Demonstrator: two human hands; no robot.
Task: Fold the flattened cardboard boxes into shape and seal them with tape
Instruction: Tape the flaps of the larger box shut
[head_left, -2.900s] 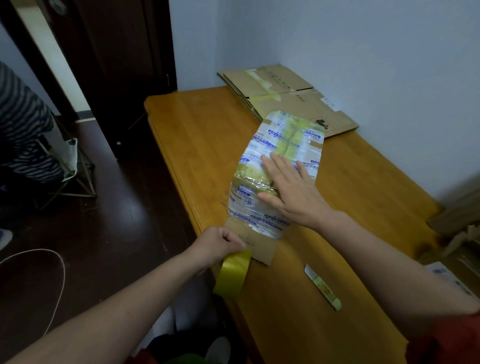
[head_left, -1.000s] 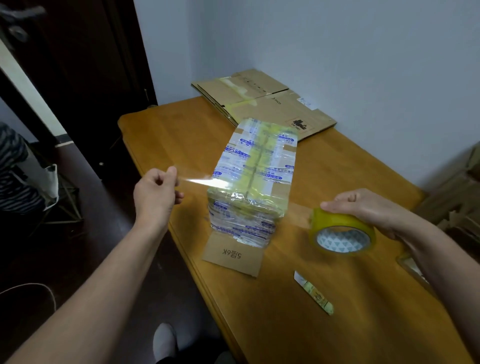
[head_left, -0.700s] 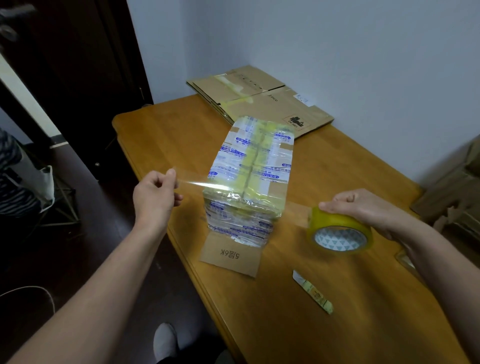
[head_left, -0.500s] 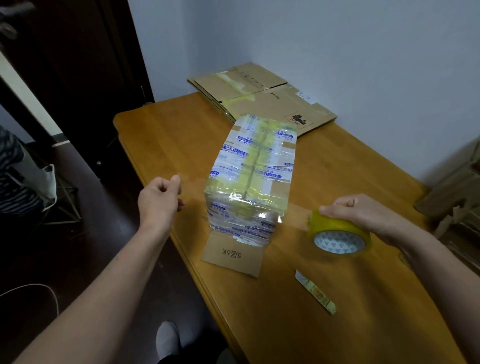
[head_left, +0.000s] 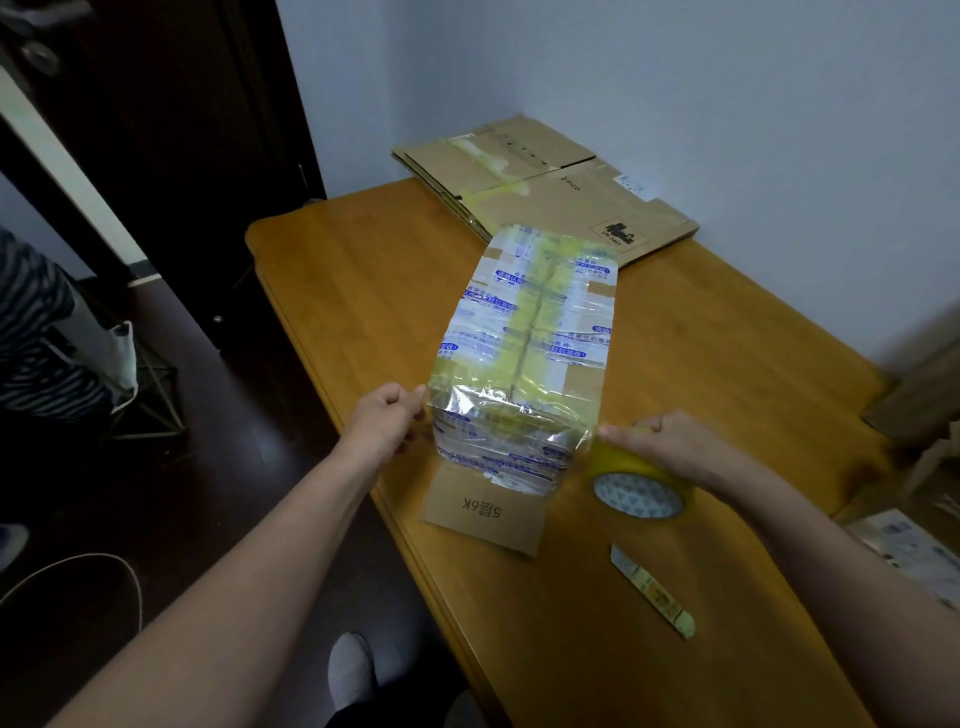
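Clear tape (head_left: 511, 410) is being stretched across the cardboard box (head_left: 535, 322) at its near edge, the end seemingly being pinched by the left hand (head_left: 384, 421), the roll (head_left: 641, 488) being gripped by the right hand (head_left: 670, 441) alongside.

The box (head_left: 524, 332) stands between my hands, a long carton wrapped in old blue-printed and yellowish tape, with one bare brown flap lying flat toward me. A clear strip of tape (head_left: 501, 404) spans its near top edge, pinched in my left hand (head_left: 384, 421) and running to the yellow tape roll (head_left: 641, 486) gripped by my right hand (head_left: 670, 447). Well beyond both hands lie the flattened boxes (head_left: 561, 187), stacked.
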